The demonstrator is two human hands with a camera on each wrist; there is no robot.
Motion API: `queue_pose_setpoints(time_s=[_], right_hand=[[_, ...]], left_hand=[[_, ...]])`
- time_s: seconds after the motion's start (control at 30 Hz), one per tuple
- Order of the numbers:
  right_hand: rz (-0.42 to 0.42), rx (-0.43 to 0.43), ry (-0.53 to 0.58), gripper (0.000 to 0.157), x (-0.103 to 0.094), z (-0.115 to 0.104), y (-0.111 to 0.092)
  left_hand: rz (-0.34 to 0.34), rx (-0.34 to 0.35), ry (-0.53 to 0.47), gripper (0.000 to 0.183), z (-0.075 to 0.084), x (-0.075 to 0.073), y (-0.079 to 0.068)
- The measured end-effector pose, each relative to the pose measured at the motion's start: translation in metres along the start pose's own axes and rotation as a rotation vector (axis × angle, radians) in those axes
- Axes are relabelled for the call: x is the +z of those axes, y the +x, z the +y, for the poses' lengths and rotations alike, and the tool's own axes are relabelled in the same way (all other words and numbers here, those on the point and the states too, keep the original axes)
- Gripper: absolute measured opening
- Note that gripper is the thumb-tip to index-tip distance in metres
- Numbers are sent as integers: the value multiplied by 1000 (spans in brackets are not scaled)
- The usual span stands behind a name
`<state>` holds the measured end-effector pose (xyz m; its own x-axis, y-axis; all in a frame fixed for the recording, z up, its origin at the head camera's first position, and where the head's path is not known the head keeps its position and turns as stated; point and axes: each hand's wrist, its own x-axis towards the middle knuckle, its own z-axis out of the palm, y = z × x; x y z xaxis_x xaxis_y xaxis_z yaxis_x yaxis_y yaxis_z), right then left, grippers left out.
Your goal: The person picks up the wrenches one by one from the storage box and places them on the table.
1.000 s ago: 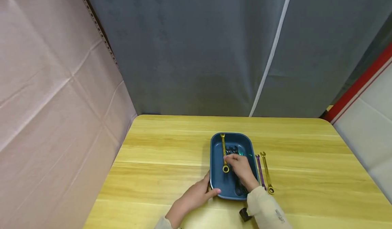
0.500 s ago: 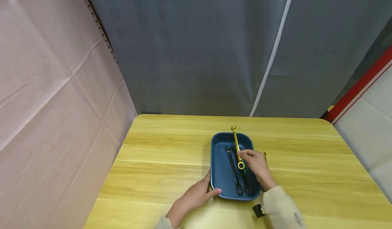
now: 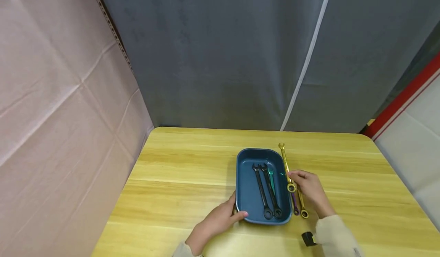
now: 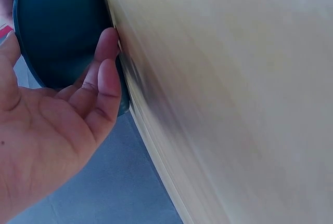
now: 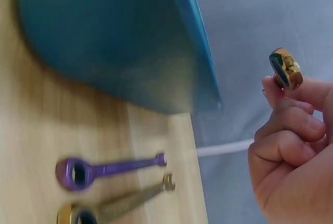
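A blue plastic tray (image 3: 242,196) holds two black ratcheting combination wrenches (image 3: 261,188) and a smaller green one (image 3: 271,176). My left hand (image 3: 221,217) grips the tray's near left corner, thumb at the rim and fingers along the outer wall (image 4: 62,26). Between thumb and fingertips, my right hand (image 3: 311,188) pinches a gold ratcheting wrench (image 3: 285,159), raised over the tray's right rim with its open end pointing away. In the right wrist view its ring end (image 5: 286,69) faces the camera. Below lie a purple wrench (image 5: 114,169) and a second gold wrench (image 5: 130,203).
The wooden table (image 3: 185,165) carries everything. A grey curtain (image 3: 213,58) hangs behind its far edge, and a pale cloth wall (image 3: 68,115) stands at the left. A black strap piece (image 3: 308,238) shows by the right sleeve.
My right hand has carried the gold wrench rightward from above the tray's inside to its right rim, uncovering the wrenches in the tray. The left hand has stayed at the corner.
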<state>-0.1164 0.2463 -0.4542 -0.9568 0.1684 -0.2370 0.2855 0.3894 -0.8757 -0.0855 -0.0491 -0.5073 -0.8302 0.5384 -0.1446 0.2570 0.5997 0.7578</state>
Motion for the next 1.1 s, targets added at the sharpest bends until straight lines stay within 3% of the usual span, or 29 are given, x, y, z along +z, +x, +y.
queue_pose_setpoints(time_s=[0.37,0.63,0.8,1.1], right_hand=[[-19,65,-107,45,-34,39,-6],[-3,121,-190,48,-45,70,-8],[8,128,-249,48,-49,83,-6],[-10,184,-157,46,-48,95,-8]], left_hand=[[1,-11,-4,87,-1,2,-1],[-4,39,-11,86,-3,1,2],[-4,34,-11,87,-3,1,2],[-4,21,-10,86,-1,-1,2]])
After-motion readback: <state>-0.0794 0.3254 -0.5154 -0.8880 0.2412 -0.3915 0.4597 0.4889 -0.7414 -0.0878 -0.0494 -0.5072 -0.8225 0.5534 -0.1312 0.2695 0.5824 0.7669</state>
